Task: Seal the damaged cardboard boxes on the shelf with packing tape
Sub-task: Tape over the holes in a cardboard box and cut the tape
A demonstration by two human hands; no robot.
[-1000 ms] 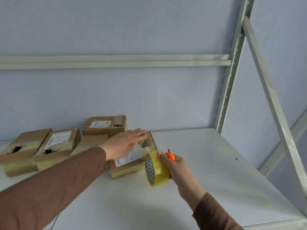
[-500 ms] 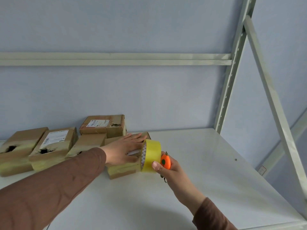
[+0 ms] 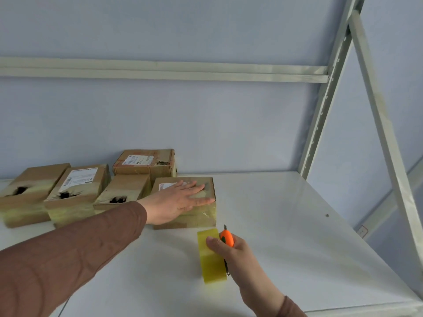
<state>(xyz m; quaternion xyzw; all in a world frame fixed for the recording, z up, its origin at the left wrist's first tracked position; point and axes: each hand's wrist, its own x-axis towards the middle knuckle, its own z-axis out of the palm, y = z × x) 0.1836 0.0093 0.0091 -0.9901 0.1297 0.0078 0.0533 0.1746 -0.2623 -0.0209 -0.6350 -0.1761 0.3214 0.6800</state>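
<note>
Several cardboard boxes stand on the white shelf (image 3: 286,236). My left hand (image 3: 180,200) lies flat, fingers straight, on top of the nearest box (image 3: 196,217), which has clear tape over its front. My right hand (image 3: 229,250) grips a yellow tape roll (image 3: 211,263) together with an orange cutter (image 3: 227,237), in front of that box and clear of it. To the left, three boxes show dark torn holes: one (image 3: 119,193), one with a label (image 3: 75,191), and one at the far left (image 3: 25,191). A fifth labelled box (image 3: 144,162) sits at the back.
A pale metal upright (image 3: 320,115) and a diagonal brace (image 3: 384,124) frame the shelf's right side. A horizontal rail (image 3: 160,70) crosses the blue wall above. The shelf's front edge (image 3: 366,308) runs near my right forearm.
My right hand has pulled the tape roll and cutter away from the box, down and toward me. My left hand has slid to the box's right side, and the view has tilted down.
</note>
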